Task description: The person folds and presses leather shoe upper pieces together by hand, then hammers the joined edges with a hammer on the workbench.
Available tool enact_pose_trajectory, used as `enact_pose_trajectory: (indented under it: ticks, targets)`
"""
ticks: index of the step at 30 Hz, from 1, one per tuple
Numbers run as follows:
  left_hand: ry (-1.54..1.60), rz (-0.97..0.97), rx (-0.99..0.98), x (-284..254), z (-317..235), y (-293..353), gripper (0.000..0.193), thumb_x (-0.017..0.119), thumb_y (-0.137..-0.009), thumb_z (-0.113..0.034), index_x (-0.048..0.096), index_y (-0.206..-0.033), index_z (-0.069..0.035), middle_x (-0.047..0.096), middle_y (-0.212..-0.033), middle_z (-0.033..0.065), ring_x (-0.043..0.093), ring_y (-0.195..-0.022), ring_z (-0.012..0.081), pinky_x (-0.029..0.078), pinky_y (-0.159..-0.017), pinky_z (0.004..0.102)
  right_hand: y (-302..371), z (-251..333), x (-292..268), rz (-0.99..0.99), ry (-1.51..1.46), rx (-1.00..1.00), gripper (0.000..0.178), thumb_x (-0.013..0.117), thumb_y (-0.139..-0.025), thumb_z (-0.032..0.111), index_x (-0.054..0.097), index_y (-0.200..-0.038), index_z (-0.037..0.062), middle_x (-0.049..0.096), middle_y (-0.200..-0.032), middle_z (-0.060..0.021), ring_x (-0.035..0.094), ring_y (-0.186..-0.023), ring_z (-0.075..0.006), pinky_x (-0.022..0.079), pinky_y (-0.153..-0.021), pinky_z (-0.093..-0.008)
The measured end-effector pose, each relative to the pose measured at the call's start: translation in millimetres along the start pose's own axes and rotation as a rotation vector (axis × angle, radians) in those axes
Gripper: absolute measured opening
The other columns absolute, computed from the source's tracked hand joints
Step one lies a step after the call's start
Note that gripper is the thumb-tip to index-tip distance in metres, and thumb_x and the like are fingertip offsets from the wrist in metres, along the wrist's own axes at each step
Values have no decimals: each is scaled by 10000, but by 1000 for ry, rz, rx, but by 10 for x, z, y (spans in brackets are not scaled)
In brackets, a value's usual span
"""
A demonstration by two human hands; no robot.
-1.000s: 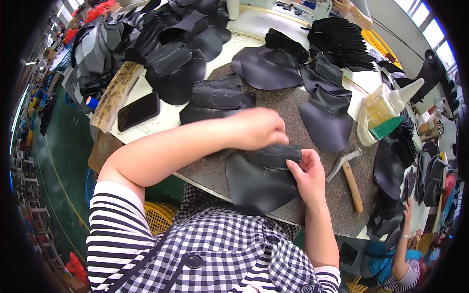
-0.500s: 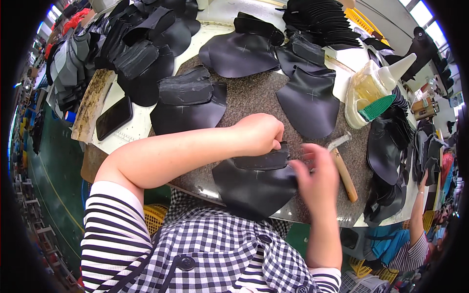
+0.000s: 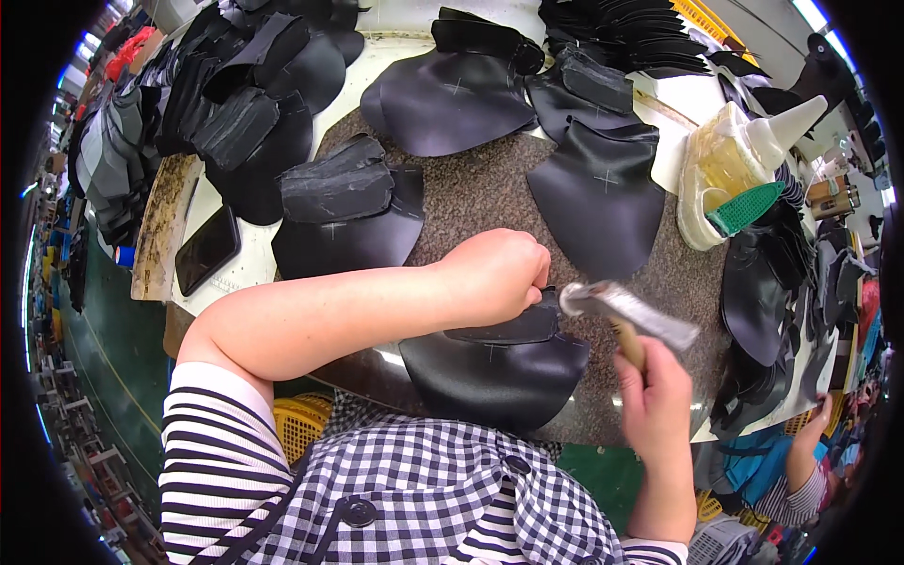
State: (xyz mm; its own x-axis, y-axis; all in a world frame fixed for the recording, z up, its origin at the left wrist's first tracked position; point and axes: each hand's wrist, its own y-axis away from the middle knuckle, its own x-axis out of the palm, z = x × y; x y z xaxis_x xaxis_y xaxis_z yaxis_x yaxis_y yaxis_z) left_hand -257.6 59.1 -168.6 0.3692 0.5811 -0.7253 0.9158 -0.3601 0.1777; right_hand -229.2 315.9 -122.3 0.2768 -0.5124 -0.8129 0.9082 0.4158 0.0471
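Note:
In front of me a black leather piece (image 3: 494,381) lies on the dark speckled slab (image 3: 471,202), its near end reaching the slab's edge. My left hand (image 3: 497,273) is closed at the far end of its folded flap; the fingertips are partly hidden under the fist. My right hand (image 3: 657,400) grips a hammer (image 3: 633,315) by its wooden handle. The hammer's metal head, smeared by motion, is raised just right of the flap and my left fist.
More black leather pieces (image 3: 600,198) lie across the slab, with stacks (image 3: 621,38) behind. At right stands a glue bottle (image 3: 723,169) with a green scraper (image 3: 749,209). A phone (image 3: 208,250) rests at left. Another person's arm (image 3: 807,452) shows at far right.
My right hand has picked the hammer up from the slab and brought its head toward the folded flap. My left hand stays closed at the leather piece.

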Motion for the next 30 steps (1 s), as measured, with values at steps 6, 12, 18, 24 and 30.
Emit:
enact_pose_trajectory:
  ticks: [6,12,18,24,30]
  targets:
    - [74,-65,52,47,28,9,141,701,-795,-124,689,-893,-23,651,-913,131,639,-923,315,516,-819,411,88,34,168,40,143,-20,221,617,-915,107,596,-1098,-16,655,-908,-219,631,-839,-427,499,-711,-454]
    - [68,-84,148,59,89,-8,136,683,-800,-102,703,-911,-25,644,-895,129,635,-895,319,513,-804,416,109,63,175,120,167,67,286,614,-913,109,556,-1165,-13,649,-935,-234,627,-855,-439,496,-725,-475]
    - [94,-283,322,260,228,67,109,666,-802,-120,686,-862,-31,603,-850,110,607,-842,300,517,-764,404,69,46,199,6,114,-28,180,622,-905,130,621,-1056,32,651,-883,-185,631,-786,-412,503,-676,-481]
    - [-105,-352,519,327,262,115,193,630,-761,-122,656,-909,0,570,-875,89,570,-806,263,511,-699,357,65,52,150,42,158,7,183,654,-873,88,617,-1041,25,645,-942,-159,641,-806,-395,518,-693,-445]
    - [-394,-402,595,335,154,197,355,625,-729,-125,653,-1032,58,603,-935,116,585,-811,241,510,-696,344,18,13,114,10,196,-6,214,673,-837,76,603,-1030,16,636,-954,-141,642,-818,-384,519,-696,-438]
